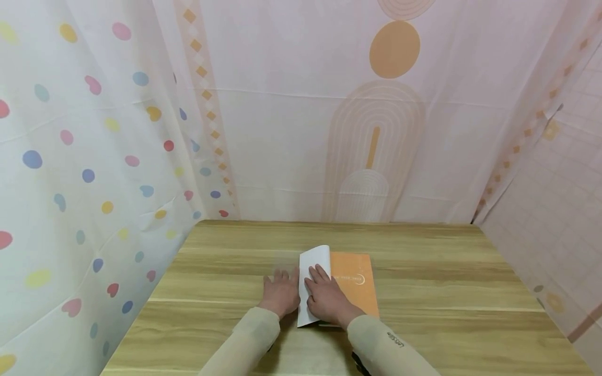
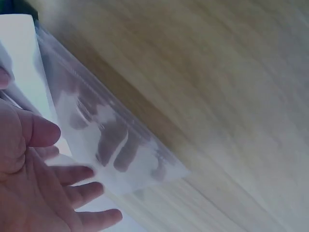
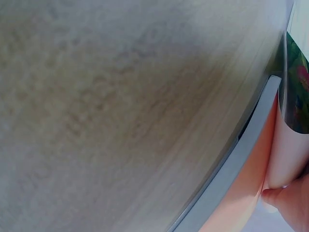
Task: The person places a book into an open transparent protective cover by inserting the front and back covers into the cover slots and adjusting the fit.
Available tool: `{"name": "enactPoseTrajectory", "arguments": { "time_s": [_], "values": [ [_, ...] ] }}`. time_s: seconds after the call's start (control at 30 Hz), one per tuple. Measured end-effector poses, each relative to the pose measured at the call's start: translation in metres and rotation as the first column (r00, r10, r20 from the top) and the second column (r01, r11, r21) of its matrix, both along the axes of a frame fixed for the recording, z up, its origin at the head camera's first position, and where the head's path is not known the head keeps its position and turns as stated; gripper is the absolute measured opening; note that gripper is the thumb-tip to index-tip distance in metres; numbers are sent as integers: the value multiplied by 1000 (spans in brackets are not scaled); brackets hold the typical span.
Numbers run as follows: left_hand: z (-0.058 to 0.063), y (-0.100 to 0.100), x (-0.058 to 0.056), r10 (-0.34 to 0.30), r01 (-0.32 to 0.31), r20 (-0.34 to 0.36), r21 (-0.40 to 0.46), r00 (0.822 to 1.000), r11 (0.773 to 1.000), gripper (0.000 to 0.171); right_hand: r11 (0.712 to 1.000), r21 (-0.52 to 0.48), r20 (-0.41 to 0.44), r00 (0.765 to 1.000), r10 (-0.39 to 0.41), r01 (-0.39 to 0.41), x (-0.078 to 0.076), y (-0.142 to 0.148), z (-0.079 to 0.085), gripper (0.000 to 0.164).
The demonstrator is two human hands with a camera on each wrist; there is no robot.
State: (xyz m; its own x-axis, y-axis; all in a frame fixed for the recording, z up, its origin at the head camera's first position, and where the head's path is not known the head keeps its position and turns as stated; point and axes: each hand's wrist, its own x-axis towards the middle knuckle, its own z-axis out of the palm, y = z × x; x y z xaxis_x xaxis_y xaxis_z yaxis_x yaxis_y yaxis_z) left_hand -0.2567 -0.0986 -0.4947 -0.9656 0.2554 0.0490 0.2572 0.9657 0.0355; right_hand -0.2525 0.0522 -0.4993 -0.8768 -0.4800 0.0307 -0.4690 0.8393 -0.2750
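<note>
A thick book with an orange cover (image 1: pixel 358 292) lies on the table, and a white sheet (image 1: pixel 314 256) is folded over its left part with a rounded bend. My right hand (image 1: pixel 327 298) rests on that sheet, fingers extended. At the sheet's left edge is my left hand (image 1: pixel 280 295), its fingers spread. The left wrist view has a clear plastic sleeve (image 2: pixel 89 96) reaching past the white sheet's edge, with the left hand (image 2: pixel 38 179) beside it. In the right wrist view, the book's page edges (image 3: pixel 231 169) show below a curled cover with a green and red print (image 3: pixel 297 92).
The wood-grain table (image 1: pixel 447 282) extends to both sides of the book. A pale curtain (image 1: pixel 282 130) hangs behind its far edge, and a dotted curtain (image 1: pixel 84 209) hangs along the left side. Another patterned curtain (image 1: pixel 555 209) is on the right.
</note>
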Motion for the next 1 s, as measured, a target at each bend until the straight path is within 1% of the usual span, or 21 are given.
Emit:
{"name": "enactPoseTrajectory", "arguments": {
  "time_s": [0.07, 0.13, 0.2, 0.3, 0.37, 0.53, 0.8, 0.9, 1.0],
  "values": [
    [0, 0, 0, -22, 22, 9, 1, 1000, 1000, 53, 1000, 4, 3, 1000, -6, 6, 0, 0, -1, 48],
    [0, 1, 0, -31, 30, 52, 24, 998, 999, 53, 1000, 5, 6, 1000, -12, 12, 0, -1, -1, 49],
    [0, 1, 0, -29, 25, 101, 43, 994, 999, 52, 1000, 6, 10, 1000, -15, 15, 0, -1, -2, 49],
    [-2, 1, -1, -5, -6, 160, 72, 987, 997, 52, 1000, 10, 16, 1000, -15, 15, 0, 0, -3, 49],
    [-2, 0, -2, 3, -15, 168, 72, 986, 997, 52, 1000, 9, 14, 1000, -12, 12, -1, 1, -3, 49],
    [-4, 0, -4, 2, -13, 169, 61, 986, 998, 52, 1000, 4, 3, 1000, 5, -5, 1, 3, -3, 48],
    [-2, 0, -4, 26, -40, 216, 60, 976, 997, 55, 997, -50, -22, 998, 56, -57, 4, 16, -4, 48],
    [-1, 0, -5, 36, -51, 233, 61, 972, 997, 57, 993, -81, -26, 996, 84, -85, 4, 24, -5, 53],
    [-1, -1, -5, 39, -57, 240, 66, 970, 996, 57, 988, -98, -23, 993, 118, -120, 3, 30, -7, 63]
  ]
}}
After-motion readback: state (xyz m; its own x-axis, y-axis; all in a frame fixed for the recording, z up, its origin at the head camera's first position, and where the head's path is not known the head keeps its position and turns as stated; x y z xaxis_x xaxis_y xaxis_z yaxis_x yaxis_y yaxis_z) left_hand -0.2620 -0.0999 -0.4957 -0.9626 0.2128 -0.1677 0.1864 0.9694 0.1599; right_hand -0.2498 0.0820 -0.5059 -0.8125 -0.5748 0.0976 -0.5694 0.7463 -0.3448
